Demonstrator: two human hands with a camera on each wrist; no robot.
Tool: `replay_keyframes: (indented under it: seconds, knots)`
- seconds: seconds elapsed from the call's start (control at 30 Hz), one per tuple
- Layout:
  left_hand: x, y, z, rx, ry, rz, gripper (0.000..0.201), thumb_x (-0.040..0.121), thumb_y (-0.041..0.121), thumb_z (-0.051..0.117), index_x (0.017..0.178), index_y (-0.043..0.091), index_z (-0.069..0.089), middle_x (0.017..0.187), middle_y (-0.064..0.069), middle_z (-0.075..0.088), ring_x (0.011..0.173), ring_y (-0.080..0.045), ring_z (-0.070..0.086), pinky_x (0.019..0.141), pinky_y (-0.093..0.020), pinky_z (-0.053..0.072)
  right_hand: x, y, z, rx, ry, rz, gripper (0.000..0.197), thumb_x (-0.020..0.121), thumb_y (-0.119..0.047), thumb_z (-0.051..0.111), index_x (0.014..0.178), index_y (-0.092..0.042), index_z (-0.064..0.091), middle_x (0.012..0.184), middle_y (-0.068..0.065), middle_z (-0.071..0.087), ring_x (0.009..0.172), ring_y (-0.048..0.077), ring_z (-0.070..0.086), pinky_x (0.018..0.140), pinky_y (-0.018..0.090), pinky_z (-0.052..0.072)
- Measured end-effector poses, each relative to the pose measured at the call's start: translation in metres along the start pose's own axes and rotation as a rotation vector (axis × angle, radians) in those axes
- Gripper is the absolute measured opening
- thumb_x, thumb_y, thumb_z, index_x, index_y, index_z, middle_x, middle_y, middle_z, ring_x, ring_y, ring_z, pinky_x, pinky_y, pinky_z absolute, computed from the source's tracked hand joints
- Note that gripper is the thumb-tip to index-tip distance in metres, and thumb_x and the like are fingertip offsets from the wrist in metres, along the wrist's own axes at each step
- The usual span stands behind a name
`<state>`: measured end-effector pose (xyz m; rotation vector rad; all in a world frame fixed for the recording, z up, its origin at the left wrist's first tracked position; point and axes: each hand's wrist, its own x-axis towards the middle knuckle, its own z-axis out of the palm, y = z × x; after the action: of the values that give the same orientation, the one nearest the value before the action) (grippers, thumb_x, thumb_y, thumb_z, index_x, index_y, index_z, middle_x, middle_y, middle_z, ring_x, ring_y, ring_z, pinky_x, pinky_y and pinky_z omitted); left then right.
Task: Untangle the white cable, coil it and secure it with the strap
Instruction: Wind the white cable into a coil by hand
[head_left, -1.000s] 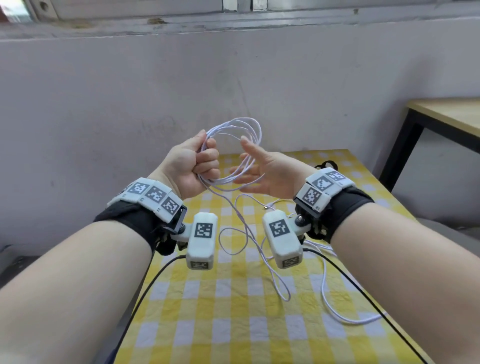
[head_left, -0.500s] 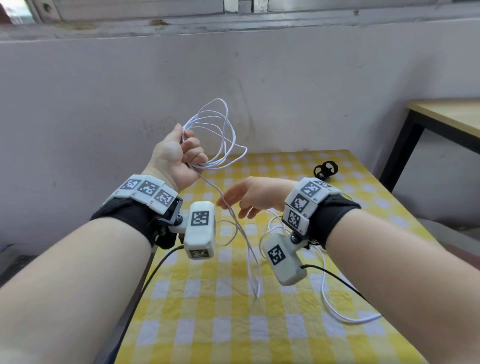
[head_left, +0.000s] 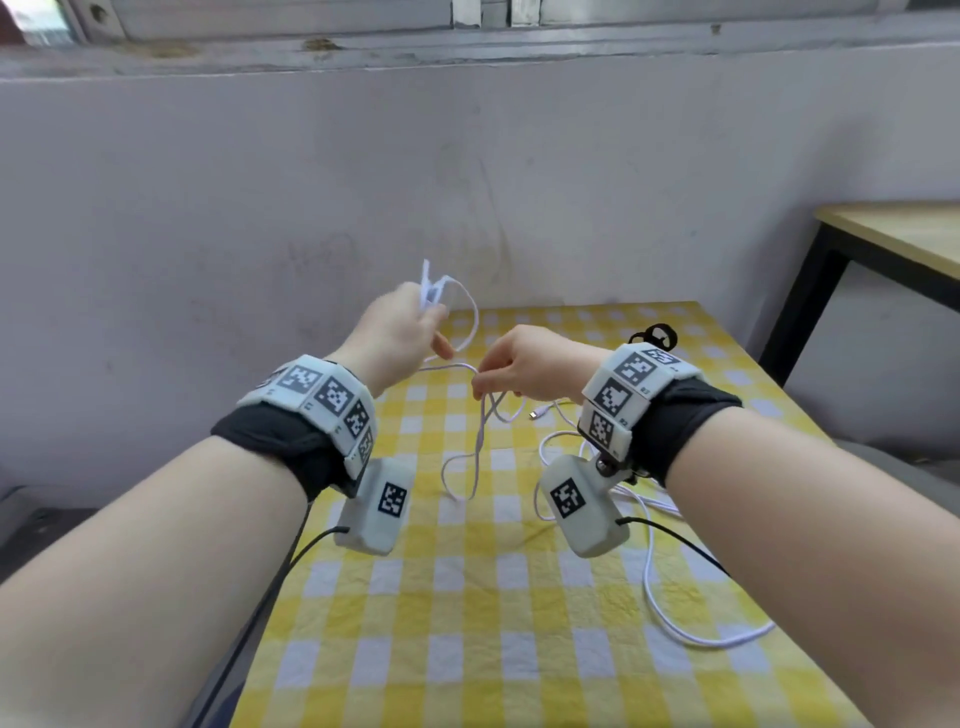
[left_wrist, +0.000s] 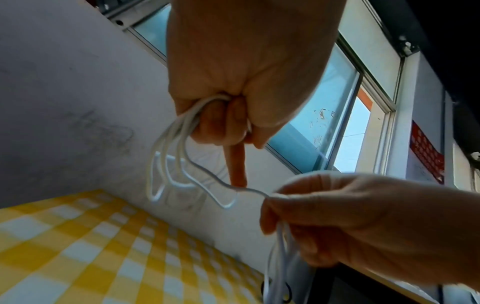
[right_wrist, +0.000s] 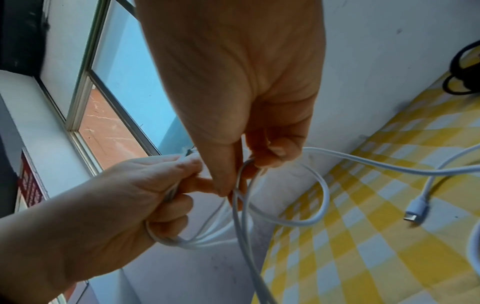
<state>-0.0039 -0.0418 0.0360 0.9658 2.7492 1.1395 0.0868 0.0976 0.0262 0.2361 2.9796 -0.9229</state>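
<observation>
Above the worktop (head_left: 467, 649), your left hand (head_left: 387, 332) grips the gathered loops of the white cable (head_left: 480, 441). Just to its right and lower, your right hand (head_left: 524, 364) pinches the strand running between them. Slack drops from that pinch to the cloth, trailing toward your right. The next loop likely feeds leftward. The black strap (head_left: 655, 335) lies beyond your right wrist.

White cable (head_left: 655, 592), black strap (head_left: 658, 332), yellow-and-white checked tablecloth (head_left: 467, 623), black-and-white coded wristbands (head_left: 322, 395), pale grey wall (head_left: 260, 182)
</observation>
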Motion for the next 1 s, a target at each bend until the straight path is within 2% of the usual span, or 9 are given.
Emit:
replay_keyframes:
  seconds: [0.1, 0.23, 0.3, 0.53, 0.63, 0.73, 0.8, 0.9, 1.0]
  knots:
    - [-0.002, 0.006, 0.010, 0.138, -0.112, 0.035, 0.021, 0.097, 0.030, 0.044, 0.101, 0.010, 0.051, 0.100, -0.006, 0.066, 0.100, -0.024, 0.055, 0.079, -0.033, 0.039, 0.002, -0.003, 0.001, 0.023, 0.044, -0.025, 0.015, 0.087, -0.030, 0.064, 0.084, -0.020, 0.075, 0.058, -0.008, 0.050, 0.050, 0.002, 0.045, 0.040, 0.009, 0.031]
    - [-0.005, 0.010, 0.017, 0.157, -0.199, 0.004, 0.021, 0.096, 0.032, 0.045, 0.090, 0.012, 0.048, 0.091, -0.004, 0.052, 0.083, -0.020, 0.045, 0.071, -0.029, 0.034, 0.003, -0.002, -0.001, 0.095, 0.103, -0.044, 0.019, 0.083, -0.027, 0.069, 0.064, -0.025, 0.069, 0.047, -0.012, 0.047, 0.039, -0.002, 0.042, 0.041, 0.008, 0.030]
    - [-0.003, 0.009, 0.016, 0.126, -0.160, -0.009, 0.018, 0.096, 0.030, 0.046, 0.090, 0.012, 0.048, 0.090, -0.005, 0.051, 0.082, -0.021, 0.045, 0.071, -0.029, 0.034, 0.002, 0.002, -0.007, 0.076, 0.146, -0.019, 0.024, 0.081, -0.032, 0.072, 0.059, -0.026, 0.063, 0.048, -0.012, 0.048, 0.042, 0.000, 0.042, 0.044, 0.011, 0.032]
    - [0.012, -0.004, -0.011, 0.168, 0.100, -0.076, 0.026, 0.098, 0.024, 0.041, 0.107, 0.002, 0.050, 0.096, -0.010, 0.049, 0.086, -0.026, 0.044, 0.072, -0.031, 0.032, -0.004, 0.028, -0.036, -0.035, 0.281, 0.128, 0.020, 0.087, -0.032, 0.062, 0.090, -0.016, 0.075, 0.054, -0.004, 0.042, 0.050, 0.009, 0.039, 0.047, 0.019, 0.033]
    - [0.016, -0.007, -0.014, 0.182, 0.139, -0.105, 0.029, 0.098, 0.024, 0.040, 0.111, 0.000, 0.049, 0.105, -0.014, 0.054, 0.095, -0.032, 0.050, 0.075, -0.035, 0.037, -0.007, 0.034, -0.043, 0.199, 0.227, 0.146, 0.022, 0.084, -0.041, 0.066, 0.083, -0.020, 0.073, 0.055, -0.003, 0.036, 0.047, 0.015, 0.034, 0.049, 0.023, 0.033]
    - [0.018, -0.013, -0.017, 0.212, 0.183, -0.162, 0.031, 0.099, 0.023, 0.040, 0.115, -0.002, 0.049, 0.116, -0.022, 0.056, 0.106, -0.038, 0.053, 0.079, -0.037, 0.039, -0.010, 0.039, -0.052, 0.311, 0.385, 0.224, 0.025, 0.085, -0.039, 0.064, 0.071, -0.019, 0.069, 0.052, -0.001, 0.036, 0.047, 0.018, 0.032, 0.046, 0.025, 0.030]
    - [0.017, -0.019, -0.023, 0.230, 0.206, -0.209, 0.031, 0.099, 0.021, 0.040, 0.116, -0.002, 0.049, 0.117, -0.024, 0.056, 0.106, -0.039, 0.053, 0.076, -0.036, 0.037, -0.014, 0.047, -0.063, 0.085, 0.481, 0.382, 0.024, 0.089, -0.033, 0.057, 0.081, -0.014, 0.071, 0.061, 0.006, 0.051, 0.057, 0.022, 0.047, 0.055, 0.028, 0.039]
    - [0.015, -0.027, -0.032, 0.217, 0.221, -0.252, 0.032, 0.098, 0.021, 0.040, 0.116, -0.003, 0.049, 0.116, -0.025, 0.056, 0.106, -0.040, 0.053, 0.075, -0.035, 0.035, -0.025, 0.066, -0.076, -0.240, 0.478, 0.627, 0.024, 0.092, -0.020, 0.051, 0.100, -0.003, 0.067, 0.107, 0.015, 0.066, 0.101, 0.030, 0.062, 0.080, 0.030, 0.047]
    - [0.012, -0.023, -0.033, 0.158, 0.207, -0.243, 0.033, 0.098, 0.021, 0.040, 0.119, -0.004, 0.048, 0.120, -0.024, 0.054, 0.106, -0.038, 0.052, 0.073, -0.034, 0.034, -0.031, 0.072, -0.076, -0.240, 0.442, 0.781, 0.019, 0.088, -0.012, 0.052, 0.100, -0.004, 0.064, 0.117, 0.017, 0.063, 0.109, 0.033, 0.060, 0.079, 0.032, 0.045]
